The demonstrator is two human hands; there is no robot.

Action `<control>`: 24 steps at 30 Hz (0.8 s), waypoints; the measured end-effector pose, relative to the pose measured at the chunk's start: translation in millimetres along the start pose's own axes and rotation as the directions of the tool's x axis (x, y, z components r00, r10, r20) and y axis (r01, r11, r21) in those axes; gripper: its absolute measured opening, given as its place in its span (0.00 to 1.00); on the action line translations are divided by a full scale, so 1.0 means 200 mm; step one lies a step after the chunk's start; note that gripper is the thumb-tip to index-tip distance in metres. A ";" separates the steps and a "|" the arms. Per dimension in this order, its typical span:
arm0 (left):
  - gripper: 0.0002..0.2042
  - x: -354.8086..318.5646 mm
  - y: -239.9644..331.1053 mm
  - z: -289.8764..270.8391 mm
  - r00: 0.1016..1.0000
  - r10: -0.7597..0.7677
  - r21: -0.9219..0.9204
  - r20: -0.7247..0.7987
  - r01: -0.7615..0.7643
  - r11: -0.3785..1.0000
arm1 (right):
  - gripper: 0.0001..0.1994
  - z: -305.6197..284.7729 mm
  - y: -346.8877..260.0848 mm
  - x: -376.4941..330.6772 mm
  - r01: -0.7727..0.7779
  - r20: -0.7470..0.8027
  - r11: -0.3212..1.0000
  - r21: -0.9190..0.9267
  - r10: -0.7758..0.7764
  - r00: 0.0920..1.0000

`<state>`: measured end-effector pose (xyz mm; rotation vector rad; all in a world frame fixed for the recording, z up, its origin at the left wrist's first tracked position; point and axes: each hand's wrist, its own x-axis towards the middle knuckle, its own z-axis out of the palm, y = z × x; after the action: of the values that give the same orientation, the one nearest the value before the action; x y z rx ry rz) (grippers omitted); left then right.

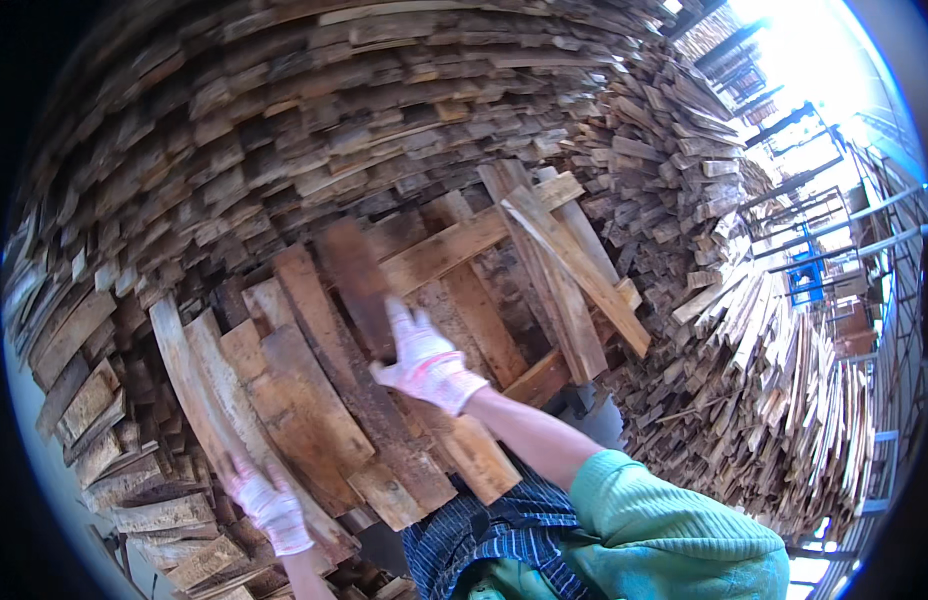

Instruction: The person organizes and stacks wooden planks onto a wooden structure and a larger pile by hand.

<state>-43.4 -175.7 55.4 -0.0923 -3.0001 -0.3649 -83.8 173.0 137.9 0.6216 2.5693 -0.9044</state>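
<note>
My right hand (429, 360), in a white knit glove with pinkish bands, grips the lower end of a dark brown wooden board (356, 275), its outline smeared by motion. That board slants over a layer of planks in front of me. Lower left, my left hand (271, 512), gloved alike, lies with fingers stretched over the near part of a long pale plank (199, 390) at the layer's left edge. Between the hands several brown boards (309, 400) lie side by side, some overlapping. Two crossbars, the upper one a light beam (464, 243), run beneath the boards farther right.
A high wall of stacked wood pieces (314, 120) curves round the far side. More split wood (754, 380) is heaped at the right, and another stack (154, 510) stands at the left. Loose planks (574, 265) lie crossed at the right end. Metal framework (884, 220) stands beyond.
</note>
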 end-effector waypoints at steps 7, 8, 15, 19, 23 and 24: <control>0.30 0.03 0.75 0.29 0.964 0.242 0.044 0.108 -0.247 0.968 | 0.52 -0.83 1.08 -0.10 -0.042 -0.326 0.915 -0.401 -0.100 0.940; 0.31 0.02 0.81 0.32 0.969 0.213 0.137 0.127 -0.229 0.964 | 0.53 -0.93 1.25 -0.09 -0.086 -0.307 0.933 -0.348 -0.027 0.951; 0.32 0.08 0.90 0.21 0.964 0.108 0.113 0.242 -0.138 0.984 | 0.60 -0.89 1.90 0.12 -0.266 -0.124 0.919 -0.292 0.240 0.963; 0.31 0.06 0.80 0.28 0.964 0.244 0.126 0.110 -0.257 0.958 | 0.55 -0.94 1.48 0.00 -0.220 -0.073 0.926 -0.307 0.208 0.975; 0.32 0.03 0.79 0.28 0.970 0.210 0.131 0.119 -0.225 0.965 | 0.53 -0.71 0.99 -0.12 0.048 -0.030 0.992 0.117 -0.045 0.999; 0.32 0.03 0.80 0.27 0.972 0.207 0.133 0.115 -0.222 0.966 | 0.52 -0.61 0.86 -0.11 0.089 -0.011 0.982 0.167 -0.088 0.996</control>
<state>-44.3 -6.7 41.5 -0.4306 -3.0613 -0.1219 1.4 367.6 151.4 0.5582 2.5599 -1.1594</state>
